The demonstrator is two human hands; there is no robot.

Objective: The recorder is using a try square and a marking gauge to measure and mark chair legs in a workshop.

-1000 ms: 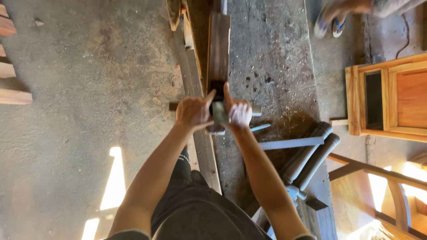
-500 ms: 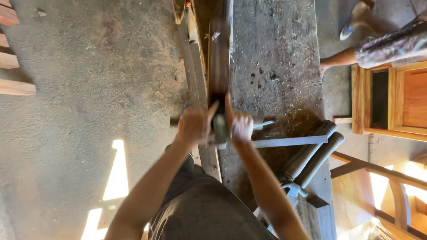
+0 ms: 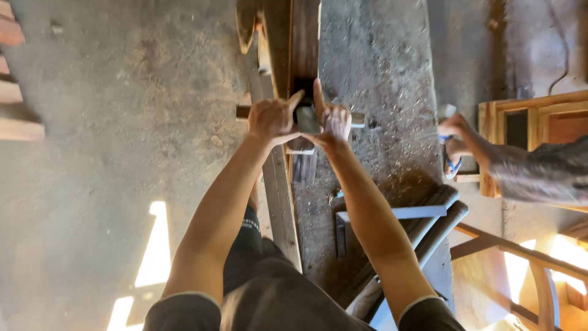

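A blocky wooden hand plane (image 3: pixel 304 117) with a round cross-handle sat on the long dark plank (image 3: pixel 304 37), left hand (image 3: pixel 271 118) and right hand (image 3: pixel 334 122) fingers wrapped tight around it, arms outstretched.

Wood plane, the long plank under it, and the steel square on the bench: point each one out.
wood plane (image 3: pixel 306 116): head view, top of its dark body between the hands.
long plank (image 3: pixel 304 37): head view, its dark upper face.
steel square (image 3: pixel 392 213): head view, its long grey blade.
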